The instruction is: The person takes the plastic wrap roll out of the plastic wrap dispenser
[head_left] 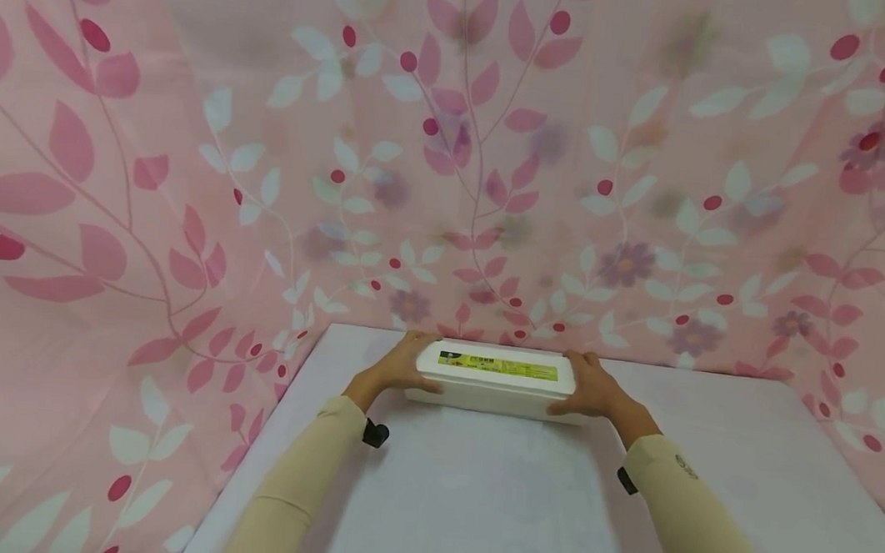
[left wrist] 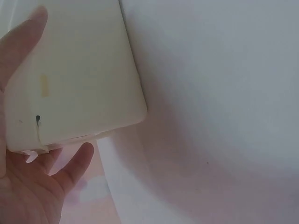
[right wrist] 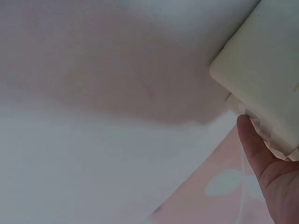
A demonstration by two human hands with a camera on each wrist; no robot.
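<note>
A long white rectangular plastic box with rounded corners and a yellow-green label on its lid (head_left: 495, 379) sits on the pale lilac table top (head_left: 506, 497), held at both short ends. The left hand (head_left: 400, 368) clasps the left end: in the head view its fingers lie over the far upper edge and its thumb runs along the near side. In the left wrist view the palm (left wrist: 28, 191) sits against the end of the box (left wrist: 74, 74), with the thumb (left wrist: 74, 163) below the corner and one finger (left wrist: 18, 42) laid along the face. The right hand (head_left: 594, 389) clasps the opposite end in like manner, fingers over the top edge, thumb on the near side. The right wrist view shows only the thumb (right wrist: 250, 144) pressed at the box corner (right wrist: 266, 70); the remaining fingers are out of frame there.

Both hands are partly closed about the box ends; neither is fully curled. The box lies between the two hands, its long axis running from one grip to the other, label facing up. Whether its base rests fully on the table cannot be told.

Beyond the grips, just behind the box, hangs a pink fabric backdrop printed with leaves, berries and small flowers (head_left: 449, 160), which wraps round both sides of the table. On the near side of the grips, cream long sleeves (head_left: 296, 486) cover both forearms, each with a small black fitting at the wrist (head_left: 376, 433).
</note>
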